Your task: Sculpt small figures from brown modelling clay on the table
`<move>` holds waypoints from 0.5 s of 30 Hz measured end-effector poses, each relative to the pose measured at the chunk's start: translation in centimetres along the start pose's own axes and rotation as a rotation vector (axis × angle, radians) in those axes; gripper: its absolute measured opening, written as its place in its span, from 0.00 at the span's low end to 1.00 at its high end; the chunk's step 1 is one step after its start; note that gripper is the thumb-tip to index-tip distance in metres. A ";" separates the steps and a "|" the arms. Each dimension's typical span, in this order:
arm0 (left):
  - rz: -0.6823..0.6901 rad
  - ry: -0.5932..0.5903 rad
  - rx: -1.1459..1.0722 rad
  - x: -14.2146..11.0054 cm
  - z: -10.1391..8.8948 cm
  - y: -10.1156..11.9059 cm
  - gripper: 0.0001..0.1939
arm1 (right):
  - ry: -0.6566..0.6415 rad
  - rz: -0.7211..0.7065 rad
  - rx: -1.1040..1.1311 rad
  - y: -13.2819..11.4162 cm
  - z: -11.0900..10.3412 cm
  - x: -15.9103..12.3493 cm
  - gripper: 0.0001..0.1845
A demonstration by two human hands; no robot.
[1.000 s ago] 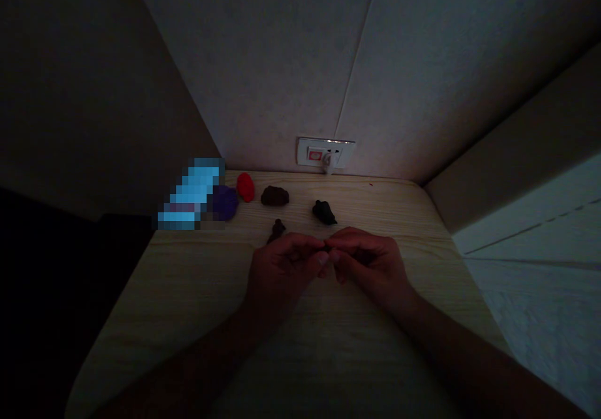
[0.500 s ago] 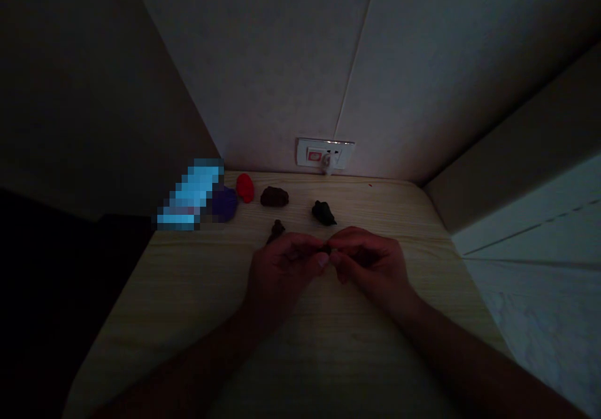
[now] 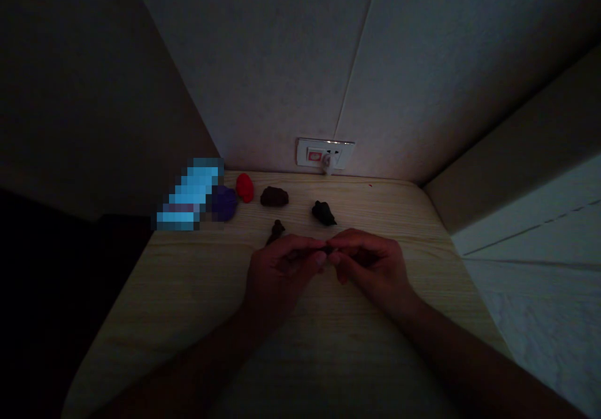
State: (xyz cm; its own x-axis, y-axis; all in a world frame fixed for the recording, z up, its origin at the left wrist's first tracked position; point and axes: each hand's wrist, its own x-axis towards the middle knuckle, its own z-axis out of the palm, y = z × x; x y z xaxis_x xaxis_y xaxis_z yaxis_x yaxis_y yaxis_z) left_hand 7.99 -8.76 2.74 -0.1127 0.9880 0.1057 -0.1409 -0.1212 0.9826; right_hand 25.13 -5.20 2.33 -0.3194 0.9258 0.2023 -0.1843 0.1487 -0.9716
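In dim light, my left hand (image 3: 277, 272) and my right hand (image 3: 370, 268) meet fingertip to fingertip over a light wooden tabletop (image 3: 291, 344). Both are closed in a pinch around a small dark piece (image 3: 327, 251), mostly hidden by the fingers. Just beyond my left hand lies a small brown lump (image 3: 276, 230). Farther back sit a black lump (image 3: 323, 212), a brown lump (image 3: 274, 196), a red lump (image 3: 245, 187) and a purple lump (image 3: 224, 203).
A wall socket plate (image 3: 325, 153) with a plug sits on the back wall above the table. A bright blue blurred object (image 3: 190, 195) lies at the table's back left corner. The table's left edge drops into darkness; a pale surface (image 3: 530, 268) borders the right.
Both hands have stayed together at the same spot; the fingers shifted slightly around the small dark piece. The lumps have not moved.
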 end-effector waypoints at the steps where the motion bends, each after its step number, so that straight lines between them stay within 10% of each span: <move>1: 0.008 0.000 0.023 0.0 0.0 0.0 0.06 | 0.003 0.001 -0.006 0.0 0.0 0.0 0.09; 15: -0.049 -0.014 -0.013 0.0 0.1 0.2 0.04 | -0.088 -0.433 -0.511 -0.8 -0.3 -0.5 0.11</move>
State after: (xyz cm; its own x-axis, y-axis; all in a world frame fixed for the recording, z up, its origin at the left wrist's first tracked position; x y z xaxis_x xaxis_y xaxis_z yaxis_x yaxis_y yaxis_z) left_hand 8.09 -8.77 3.00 -0.0917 0.9940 0.0602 -0.1587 -0.0742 0.9845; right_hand 25.72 -5.68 3.02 -0.3941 0.7173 0.5747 0.1432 0.6655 -0.7325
